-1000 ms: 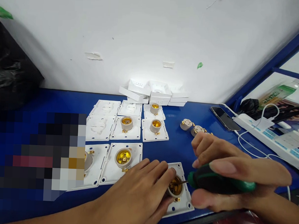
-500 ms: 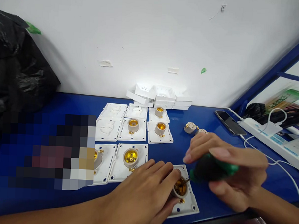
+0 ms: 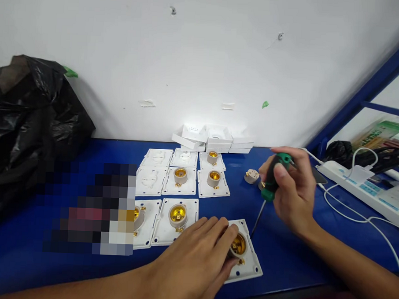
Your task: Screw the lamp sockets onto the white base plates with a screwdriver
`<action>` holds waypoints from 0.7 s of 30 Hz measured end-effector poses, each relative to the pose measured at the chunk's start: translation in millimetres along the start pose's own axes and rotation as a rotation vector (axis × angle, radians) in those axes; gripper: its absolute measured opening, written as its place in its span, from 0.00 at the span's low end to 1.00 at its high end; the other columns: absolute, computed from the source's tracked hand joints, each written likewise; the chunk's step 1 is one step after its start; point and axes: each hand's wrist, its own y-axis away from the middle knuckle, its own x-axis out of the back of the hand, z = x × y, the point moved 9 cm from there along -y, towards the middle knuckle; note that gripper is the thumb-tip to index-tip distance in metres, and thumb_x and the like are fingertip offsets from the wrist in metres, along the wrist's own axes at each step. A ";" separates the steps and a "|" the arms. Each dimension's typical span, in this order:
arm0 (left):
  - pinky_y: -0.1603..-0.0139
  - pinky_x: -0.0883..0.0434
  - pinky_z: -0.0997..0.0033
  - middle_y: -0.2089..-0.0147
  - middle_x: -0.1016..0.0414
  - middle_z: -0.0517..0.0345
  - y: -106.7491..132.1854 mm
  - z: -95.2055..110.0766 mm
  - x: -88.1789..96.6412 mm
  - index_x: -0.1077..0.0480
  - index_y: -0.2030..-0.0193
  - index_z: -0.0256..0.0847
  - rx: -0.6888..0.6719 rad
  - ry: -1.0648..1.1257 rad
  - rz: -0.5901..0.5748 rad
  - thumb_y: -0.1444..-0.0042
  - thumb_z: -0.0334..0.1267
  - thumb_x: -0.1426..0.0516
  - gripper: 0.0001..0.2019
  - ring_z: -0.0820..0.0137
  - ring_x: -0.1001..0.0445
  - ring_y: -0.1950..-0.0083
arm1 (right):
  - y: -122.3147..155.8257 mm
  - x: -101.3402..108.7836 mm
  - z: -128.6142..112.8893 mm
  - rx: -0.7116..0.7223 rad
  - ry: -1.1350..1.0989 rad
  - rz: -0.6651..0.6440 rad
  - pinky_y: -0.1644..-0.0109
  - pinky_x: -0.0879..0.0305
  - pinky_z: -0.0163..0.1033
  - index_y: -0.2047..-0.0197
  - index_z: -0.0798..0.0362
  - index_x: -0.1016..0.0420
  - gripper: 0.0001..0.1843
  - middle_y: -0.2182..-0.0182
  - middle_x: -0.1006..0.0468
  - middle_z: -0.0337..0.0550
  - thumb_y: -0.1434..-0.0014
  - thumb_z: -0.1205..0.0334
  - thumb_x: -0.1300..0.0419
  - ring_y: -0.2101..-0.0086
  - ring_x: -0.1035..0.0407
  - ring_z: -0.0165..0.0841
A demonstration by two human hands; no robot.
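Note:
My left hand [image 3: 199, 255] grips the side of a round lamp socket [image 3: 239, 246] with a brass-coloured inside, which sits on a square white plate [image 3: 249, 268] at the front of the blue table. Its thumb and fingers close round the socket's left side. To the right, my right hand [image 3: 295, 184] is wrapped round the green and black handle of a screwdriver [image 3: 271, 179]. The screwdriver's shaft slants down and left, and its tip is outside the socket, near the plate's right edge. Left of this plate lies another white plate with a lamp socket [image 3: 177, 215].
Several white plates [image 3: 149, 181], some with sockets, lie in rows. White box covers [image 3: 216, 139] are stacked by the wall. Loose sockets [image 3: 251, 176] lie behind my right hand. A power strip [image 3: 366, 187] with white cables is at right, a black bag [image 3: 39, 103] at left.
My right hand has lifted the screwdriver out of the socket and swung it more upright. My left hand stays on the socket. The whole view has shifted slightly.

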 end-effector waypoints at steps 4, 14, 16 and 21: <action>0.47 0.24 0.46 0.48 0.23 0.45 -6.3 0.5 0.1 0.33 0.40 0.34 0.033 -0.153 -0.012 0.28 0.36 0.43 0.13 0.51 0.23 0.50 | -2.7 -4.2 24.3 -0.165 -0.030 -0.006 0.74 0.34 0.37 0.45 0.44 0.30 0.14 0.73 0.31 0.33 0.31 0.52 0.38 0.75 0.35 0.30; 0.47 0.28 0.44 0.49 0.24 0.42 -19.7 -22.6 26.6 0.29 0.46 0.34 0.116 -0.451 0.010 0.27 0.35 0.48 0.10 0.48 0.24 0.48 | -2.7 -11.7 23.7 -0.141 -0.003 -0.053 0.72 0.36 0.37 0.46 0.45 0.32 0.14 0.71 0.33 0.32 0.31 0.50 0.39 0.73 0.35 0.29; 0.45 0.29 0.43 0.47 0.24 0.40 -19.4 -24.6 31.4 0.30 0.43 0.34 0.128 -0.475 0.032 0.26 0.38 0.47 0.12 0.47 0.25 0.45 | -2.6 -12.9 23.1 -0.130 0.005 -0.074 0.71 0.36 0.37 0.45 0.45 0.32 0.15 0.71 0.34 0.32 0.30 0.50 0.39 0.73 0.36 0.29; 0.43 0.27 0.46 0.41 0.26 0.39 3.1 -63.7 71.1 0.34 0.35 0.36 0.223 -0.373 0.119 0.24 0.55 0.53 0.26 0.49 0.24 0.43 | -1.2 -17.7 23.0 -0.118 0.039 -0.150 0.69 0.36 0.37 0.44 0.45 0.33 0.15 0.70 0.34 0.32 0.29 0.49 0.41 0.71 0.36 0.30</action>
